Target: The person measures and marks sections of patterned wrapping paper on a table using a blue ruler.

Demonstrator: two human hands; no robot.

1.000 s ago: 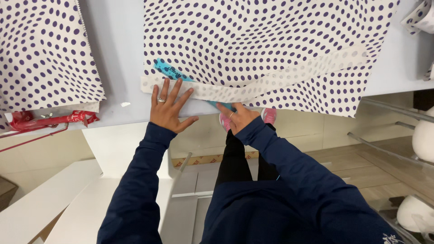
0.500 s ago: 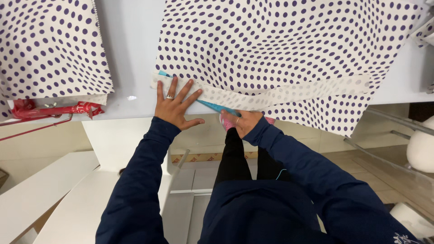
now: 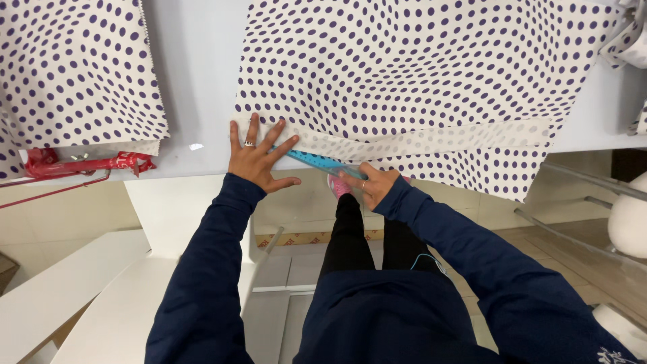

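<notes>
A large white cloth with purple dots (image 3: 418, 74) lies on a white table (image 3: 195, 81), its near edge folded up into a hem strip (image 3: 431, 141). My left hand (image 3: 255, 156) presses flat, fingers spread, on the cloth's near left corner. My right hand (image 3: 369, 185) grips the near end of a turquoise ruler (image 3: 317, 162) that runs slanted under the folded edge toward my left hand.
A second dotted cloth (image 3: 74, 74) lies at the left of the table, with red ribbon or tape (image 3: 87, 164) at its near edge. White boards (image 3: 81, 290) lean below the table. Metal bars (image 3: 593, 182) and a white rounded object (image 3: 630, 222) stand at the right.
The ruler has slid down and to the right, out from under the fold, with my right hand. My left hand stays pressed on the cloth corner.
</notes>
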